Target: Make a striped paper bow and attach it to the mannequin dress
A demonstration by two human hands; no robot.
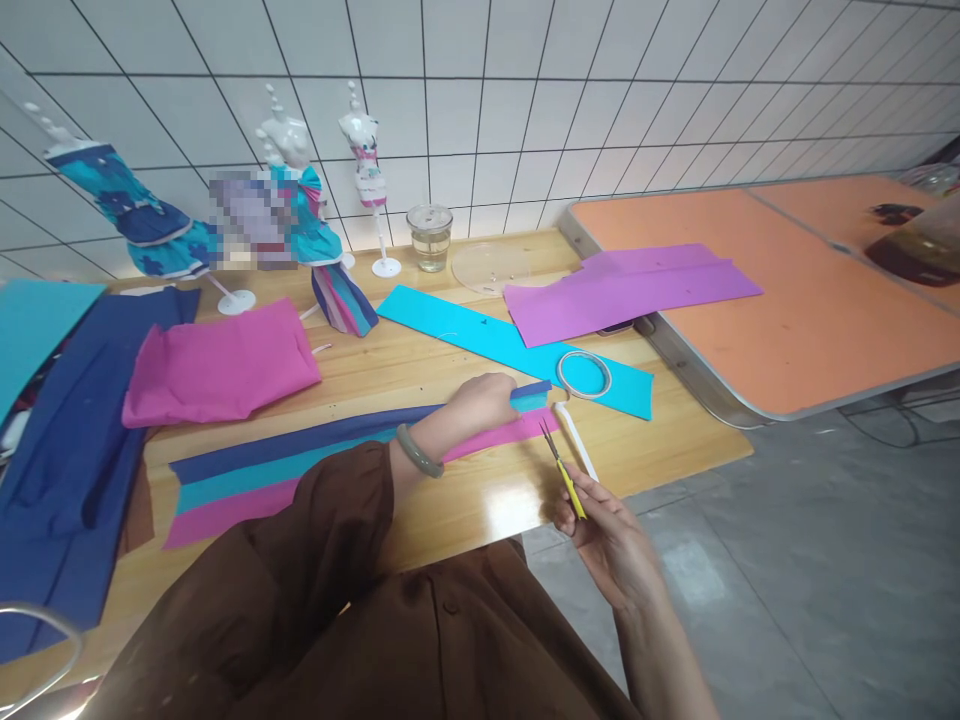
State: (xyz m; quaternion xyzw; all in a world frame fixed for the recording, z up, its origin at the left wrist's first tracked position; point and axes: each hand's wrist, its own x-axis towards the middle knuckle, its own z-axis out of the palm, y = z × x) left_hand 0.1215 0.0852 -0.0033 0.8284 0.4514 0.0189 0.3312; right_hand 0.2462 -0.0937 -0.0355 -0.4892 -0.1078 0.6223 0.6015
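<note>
A long strip of navy, turquoise and pink fabric bands (247, 480) lies along the table before me. My left hand (481, 402), with a bangle at its wrist, is closed on this strip near its right end; the fingertips are partly hidden. Yellow thread snips (566, 478) are held in my right hand (600, 520), their blades pointing at the strip's pink end. Beside the snips a narrow white strip (577, 440) slants over the table. A roll of tape (584, 374) rests on a turquoise strip (465, 330) just beyond.
Purple sheets (630, 290) overlap the wooden table and an orange table (795, 330). Along the wall stand small dress forms (367, 160) and a glass of liquid (430, 240). Folded pink fabric (225, 365) and navy fabric (67, 480) lie left.
</note>
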